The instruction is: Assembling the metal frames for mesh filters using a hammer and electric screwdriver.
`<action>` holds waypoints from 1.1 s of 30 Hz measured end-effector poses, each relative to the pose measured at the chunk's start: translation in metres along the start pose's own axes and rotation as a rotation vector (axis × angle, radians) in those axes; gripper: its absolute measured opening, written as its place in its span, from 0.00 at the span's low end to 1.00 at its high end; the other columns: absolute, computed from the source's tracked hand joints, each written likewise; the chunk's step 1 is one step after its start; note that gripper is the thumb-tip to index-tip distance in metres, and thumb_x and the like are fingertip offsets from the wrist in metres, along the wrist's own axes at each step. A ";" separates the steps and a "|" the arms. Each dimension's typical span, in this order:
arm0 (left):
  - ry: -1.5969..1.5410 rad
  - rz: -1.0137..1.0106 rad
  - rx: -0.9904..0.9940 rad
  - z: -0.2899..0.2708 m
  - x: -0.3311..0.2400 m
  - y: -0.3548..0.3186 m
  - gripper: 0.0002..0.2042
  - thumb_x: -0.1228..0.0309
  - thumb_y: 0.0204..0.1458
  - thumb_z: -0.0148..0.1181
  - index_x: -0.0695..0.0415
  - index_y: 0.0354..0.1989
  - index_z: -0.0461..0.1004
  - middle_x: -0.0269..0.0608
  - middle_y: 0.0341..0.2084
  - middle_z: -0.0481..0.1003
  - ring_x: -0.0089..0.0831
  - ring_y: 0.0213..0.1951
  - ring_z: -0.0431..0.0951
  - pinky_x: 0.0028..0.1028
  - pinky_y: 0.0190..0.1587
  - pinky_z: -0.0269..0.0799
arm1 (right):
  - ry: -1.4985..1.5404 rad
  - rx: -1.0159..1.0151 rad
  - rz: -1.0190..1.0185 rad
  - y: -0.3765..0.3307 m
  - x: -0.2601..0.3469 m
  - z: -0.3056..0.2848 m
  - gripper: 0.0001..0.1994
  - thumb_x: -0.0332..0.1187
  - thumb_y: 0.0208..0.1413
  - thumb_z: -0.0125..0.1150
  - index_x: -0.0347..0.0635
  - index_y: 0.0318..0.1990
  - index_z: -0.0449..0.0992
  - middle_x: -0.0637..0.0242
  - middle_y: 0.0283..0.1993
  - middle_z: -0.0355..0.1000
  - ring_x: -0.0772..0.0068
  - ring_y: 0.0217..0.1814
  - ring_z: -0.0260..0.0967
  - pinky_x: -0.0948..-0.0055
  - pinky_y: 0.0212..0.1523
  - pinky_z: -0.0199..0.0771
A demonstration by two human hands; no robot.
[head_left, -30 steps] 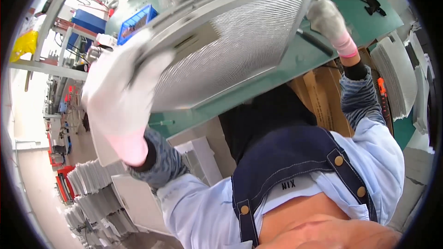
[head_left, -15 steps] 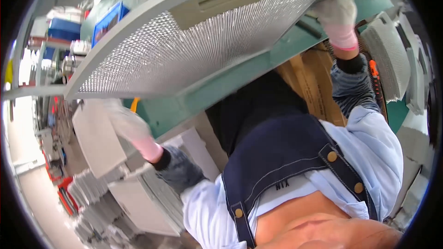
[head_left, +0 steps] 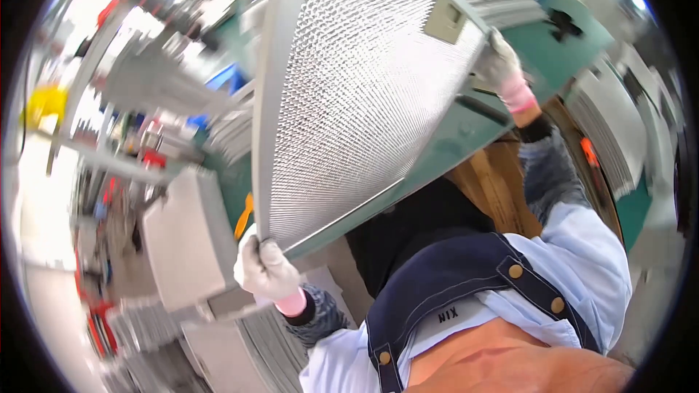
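I see the large silver metal-mesh panel with a pale grey frame [head_left: 349, 102] tilted up over the green workbench [head_left: 593, 44], held at two well-separated spots, likely so its wide face stays balanced and doesn't twist; can't tell if its lower edge touches the bench. Left white-gloved hand with pink cuff [head_left: 268, 271] grasps the lower-left corner, fist-like, close to the body. Right white-gloved hand with pink cuff [head_left: 501, 64] grips the right edge, arm reaching forward, fingertips partly hidden.
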State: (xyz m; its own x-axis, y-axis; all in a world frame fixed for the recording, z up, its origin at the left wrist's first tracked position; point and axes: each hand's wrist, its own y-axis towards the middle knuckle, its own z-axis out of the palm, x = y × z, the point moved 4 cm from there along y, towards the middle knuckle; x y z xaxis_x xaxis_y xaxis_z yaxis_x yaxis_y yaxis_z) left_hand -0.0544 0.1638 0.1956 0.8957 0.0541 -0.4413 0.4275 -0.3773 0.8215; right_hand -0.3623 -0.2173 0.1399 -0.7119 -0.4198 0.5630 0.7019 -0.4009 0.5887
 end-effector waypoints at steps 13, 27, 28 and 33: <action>0.426 -0.822 -1.118 -0.380 0.075 -0.181 0.16 0.63 0.61 0.50 0.64 0.33 0.76 0.30 0.16 0.69 0.16 0.18 0.64 0.20 0.18 0.56 | -1.206 0.020 0.483 0.035 -0.143 -0.005 0.15 0.36 0.65 0.48 0.34 0.50 0.73 0.67 0.39 0.72 0.80 0.42 0.68 0.79 0.46 0.67; 1.721 -1.070 -0.325 -0.383 0.103 -0.158 0.30 0.57 0.51 0.57 0.64 0.58 0.61 0.54 0.46 0.71 0.48 0.49 0.73 0.47 0.45 0.72 | -1.665 0.093 0.597 0.003 -0.125 -0.013 0.10 0.28 0.58 0.53 0.32 0.44 0.73 0.60 0.36 0.72 0.74 0.39 0.68 0.76 0.43 0.67; 1.642 -0.861 -0.336 -0.382 0.113 -0.135 0.29 0.58 0.52 0.58 0.64 0.57 0.61 0.55 0.48 0.71 0.47 0.51 0.72 0.46 0.46 0.71 | -1.623 0.140 0.496 0.016 -0.132 -0.004 0.09 0.27 0.57 0.53 0.31 0.42 0.73 0.59 0.35 0.72 0.74 0.39 0.69 0.76 0.42 0.68; 0.486 -0.477 0.209 -0.148 0.177 0.068 0.22 0.62 0.51 0.61 0.66 0.50 0.71 0.59 0.40 0.76 0.46 0.44 0.78 0.35 0.48 0.71 | -1.708 0.132 0.447 0.083 -0.104 -0.023 0.11 0.28 0.54 0.54 0.29 0.40 0.73 0.52 0.37 0.73 0.62 0.41 0.71 0.70 0.46 0.68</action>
State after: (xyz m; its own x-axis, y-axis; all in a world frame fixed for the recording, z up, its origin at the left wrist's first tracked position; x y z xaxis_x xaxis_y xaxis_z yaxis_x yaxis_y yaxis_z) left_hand 0.1509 0.2845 0.2266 0.5909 0.6451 -0.4845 0.7975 -0.3764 0.4715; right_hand -0.2296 -0.2256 0.1167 0.2291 0.8041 0.5487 0.8857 -0.4060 0.2253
